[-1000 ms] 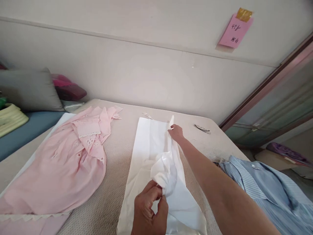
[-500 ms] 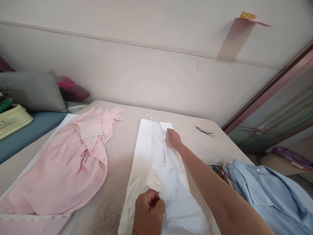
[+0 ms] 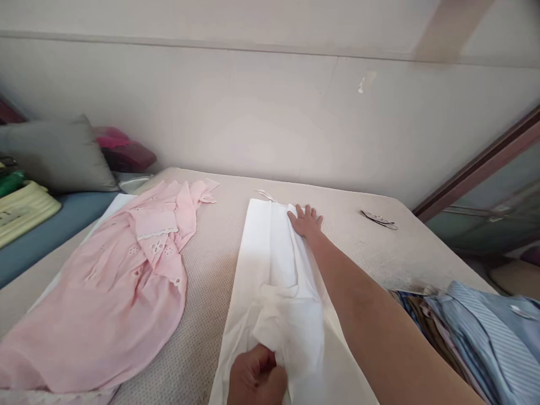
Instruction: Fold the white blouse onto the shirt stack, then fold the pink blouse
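A long white garment [image 3: 257,242], folded lengthwise, lies on the bed in front of me. A thin cord shows at its far end, as on drawstring trousers. Near the bottom of the view, my left hand [image 3: 257,377] is closed on a bunched fold of the cloth. My right hand [image 3: 307,222] reaches to the far right corner of the garment. It lies flat with fingers spread, pressing on the cloth edge and the bed. Some cloth is rumpled between the two hands.
A pink dress [image 3: 130,292] lies to the left on the bed [image 3: 211,253]. Eyeglasses [image 3: 378,219] rest at the far right. Stacked folded clothes, a blue striped shirt [image 3: 485,326] on top, sit at the near right. A grey cushion [image 3: 59,154] and a pale yellow basket [image 3: 29,211] stand at the left.
My right hand has gone from pinching the garment's right edge to lying flat with fingers spread at its far corner. My left hand keeps its grip. The view has shifted slightly.
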Demonstrator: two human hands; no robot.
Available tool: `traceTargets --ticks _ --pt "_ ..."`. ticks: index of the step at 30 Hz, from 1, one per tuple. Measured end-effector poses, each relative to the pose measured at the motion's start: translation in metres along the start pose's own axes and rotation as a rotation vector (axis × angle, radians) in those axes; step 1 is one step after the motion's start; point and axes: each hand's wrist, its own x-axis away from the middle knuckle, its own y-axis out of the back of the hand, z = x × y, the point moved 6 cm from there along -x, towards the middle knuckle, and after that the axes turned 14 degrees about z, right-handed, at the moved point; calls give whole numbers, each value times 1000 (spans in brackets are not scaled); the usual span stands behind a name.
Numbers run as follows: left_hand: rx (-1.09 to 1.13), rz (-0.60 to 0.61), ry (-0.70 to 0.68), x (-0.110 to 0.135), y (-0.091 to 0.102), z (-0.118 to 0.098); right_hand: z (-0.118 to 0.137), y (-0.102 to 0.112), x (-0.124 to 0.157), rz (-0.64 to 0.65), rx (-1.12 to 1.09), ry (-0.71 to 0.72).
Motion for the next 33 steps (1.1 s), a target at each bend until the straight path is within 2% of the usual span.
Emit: traceTargets --ticks 2,4,8,10,13,16,18,20,22,25,29,33 --pt "-54 -50 -3 2 6 -7 -3 -5 24 13 22 24" --pt "-83 -92 14 4 9 -11 -9 -16 62 33 59 72" --pt "-63 -89 31 9 3 -17 -34 -42 165 81 118 284" --pt "-39 -78 -4 13 -2 -24 -54 -49 217 154 35 362" --pt "34 -35 -61 16 -11 -36 -83 -36 289 137 -231 402" --pt "98 28 -70 12 -21 -41 -98 -18 351 88 -406 324" --pt "73 20 -111 7 -25 -43 -92 -16 388 107 -373 286" --pt "10 -14 -182 1 -27 -45 -77 -18 417 73 -224 283" --pt "-51 -48 -232 -5 -27 -45 -59 -25 435 30 -62 280" --pt "-112 -103 -257 -10 -20 -45 -44 -38 440 -6 106 246" --pt "-156 -161 -230 -12 -8 -46 -50 -45 431 -21 289 86" --pt "-97 -138 -178 -14 -5 -45 -60 -48 431 -13 404 21"
